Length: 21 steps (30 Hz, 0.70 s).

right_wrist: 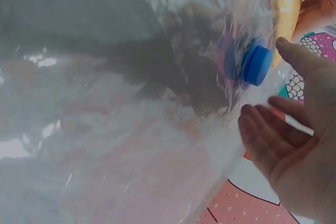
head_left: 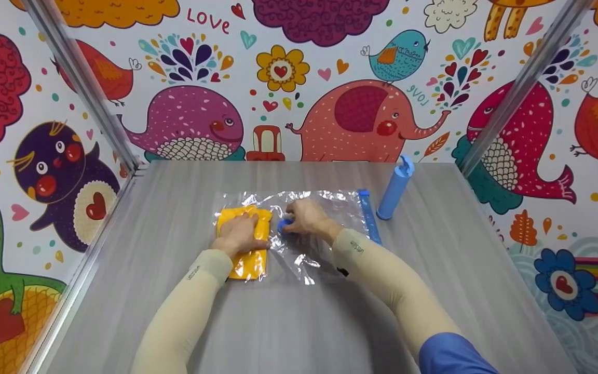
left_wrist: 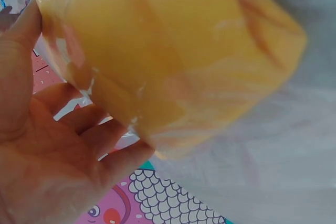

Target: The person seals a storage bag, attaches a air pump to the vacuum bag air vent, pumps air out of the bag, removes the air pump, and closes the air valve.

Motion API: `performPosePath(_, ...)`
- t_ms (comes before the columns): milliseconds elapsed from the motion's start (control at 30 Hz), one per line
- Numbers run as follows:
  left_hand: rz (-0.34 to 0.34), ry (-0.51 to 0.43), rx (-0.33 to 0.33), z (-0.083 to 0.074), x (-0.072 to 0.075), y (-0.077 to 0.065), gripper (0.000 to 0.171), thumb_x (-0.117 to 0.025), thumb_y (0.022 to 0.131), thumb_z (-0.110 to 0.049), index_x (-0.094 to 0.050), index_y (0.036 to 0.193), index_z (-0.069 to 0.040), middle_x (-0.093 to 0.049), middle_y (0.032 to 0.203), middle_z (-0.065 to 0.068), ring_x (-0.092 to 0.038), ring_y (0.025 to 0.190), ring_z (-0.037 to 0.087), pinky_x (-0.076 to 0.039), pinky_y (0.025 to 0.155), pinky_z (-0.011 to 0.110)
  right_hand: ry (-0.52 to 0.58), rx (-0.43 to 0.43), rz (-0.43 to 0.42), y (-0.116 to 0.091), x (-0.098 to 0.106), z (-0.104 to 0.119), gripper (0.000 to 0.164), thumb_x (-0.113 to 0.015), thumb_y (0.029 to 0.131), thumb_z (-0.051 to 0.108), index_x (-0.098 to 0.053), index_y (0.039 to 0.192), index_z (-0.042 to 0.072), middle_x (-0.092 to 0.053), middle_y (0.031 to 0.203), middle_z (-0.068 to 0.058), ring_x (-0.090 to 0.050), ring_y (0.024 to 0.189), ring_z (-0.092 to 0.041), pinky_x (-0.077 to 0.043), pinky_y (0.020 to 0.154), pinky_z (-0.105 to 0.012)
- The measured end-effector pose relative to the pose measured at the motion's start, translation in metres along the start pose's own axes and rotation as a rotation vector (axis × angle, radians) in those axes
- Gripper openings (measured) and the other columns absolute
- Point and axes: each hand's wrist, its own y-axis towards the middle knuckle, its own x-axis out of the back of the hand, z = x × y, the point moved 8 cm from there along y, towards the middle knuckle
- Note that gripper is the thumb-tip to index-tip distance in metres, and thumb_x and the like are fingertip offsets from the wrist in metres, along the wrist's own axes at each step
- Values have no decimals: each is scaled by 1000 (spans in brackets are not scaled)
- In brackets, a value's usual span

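A clear plastic storage bag (head_left: pixel 325 259) lies flat, with a folded yellow item (head_left: pixel 249 265), perhaps cloth, inside its left part. My left hand (head_left: pixel 239 234) rests on that yellow item through the plastic. In the left wrist view, the fingers of my left hand (left_wrist: pixel 68 140) reach along the edge of the yellow bundle (left_wrist: pixel 157 66). A round blue valve cap (head_left: pixel 284 225) sits on the bag near its middle. My right hand (head_left: pixel 307 215) is at this cap. The right wrist view shows the thumb of my right hand (right_wrist: pixel 294 145) close beside the blue cap (right_wrist: pixel 257 65), fingers loosely bent below it.
A blue hand pump (head_left: pixel 395 192) stands upright at the back right, just beyond the bag's blue zip strip (head_left: pixel 370 218). The grey tabletop (head_left: pixel 288 322) extends toward me. Patterned walls and metal posts border the table.
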Motion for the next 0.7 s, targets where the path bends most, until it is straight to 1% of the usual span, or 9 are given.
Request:
performPosePath(67, 7, -5, 8, 1, -1, 0, 97, -84, 96, -56, -47, 169, -4, -45, 177, 26, -42, 167, 45, -38, 138, 60, -3, 60, 29, 0, -2, 3, 43, -89, 93, 30, -81, 128, 8, -84, 118, -11, -77, 106, -29, -66, 100, -46)
performPosePath(100, 11, -8, 11, 1, -1, 1, 97, -84, 97, -56, -46, 169, -4, -44, 177, 26, -41, 168, 44, -36, 138, 60, -2, 85, 40, 0, -3, 5, 42, -88, 93, 26, -80, 130, 8, -83, 120, -12, -77, 109, -31, -66, 101, -47)
performPosePath(200, 21, -19, 21, 1, -5, 2, 97, -83, 97, -56, -45, 171, -5, -44, 178, 25, -41, 168, 44, -34, 140, 59, -20, 138, 66, -2, -9, 9, 33, -84, 94, 15, -81, 126, 8, -82, 114, -12, -74, 102, -28, -66, 96, -45)
performPosePath(300, 24, -28, 23, 2, -7, 2, 98, -84, 97, -57, -45, 171, -5, -44, 178, 24, -41, 168, 44, -34, 140, 59, -41, 170, 70, -3, -13, 11, 26, -82, 93, 10, -83, 119, 8, -83, 108, -11, -70, 94, -25, -65, 90, -43)
performPosePath(400, 23, -40, 24, 2, -7, 1, 98, -84, 96, -56, -45, 171, -6, -44, 178, 24, -41, 168, 44, -34, 140, 59, -57, 167, 66, -2, -15, 10, 19, -82, 93, 10, -83, 112, 8, -82, 102, -10, -64, 88, -22, -63, 85, -42)
performPosePath(500, 17, -42, 25, 3, -6, 1, 98, -84, 97, -56, -45, 171, -7, -44, 178, 24, -42, 168, 44, -34, 140, 59, -47, 154, 55, -1, -14, 10, 15, -83, 94, 12, -83, 108, 7, -81, 100, -10, -61, 86, -20, -62, 84, -42)
performPosePath(600, 10, -40, 26, 4, -4, 2, 97, -84, 97, -56, -46, 171, -8, -45, 177, 24, -42, 167, 45, -34, 140, 59, -34, 136, 45, 0, -13, 10, 16, -85, 95, 16, -83, 107, 6, -82, 99, -10, -61, 86, -19, -62, 85, -43)
performPosePath(700, 5, -34, 18, 3, -3, 2, 97, -85, 96, -56, -46, 171, -7, -45, 177, 25, -43, 167, 45, -35, 140, 59, -11, 99, 44, 1, -13, 9, 20, -87, 96, 22, -83, 107, 6, -82, 99, -10, -61, 85, -18, -62, 85, -42)
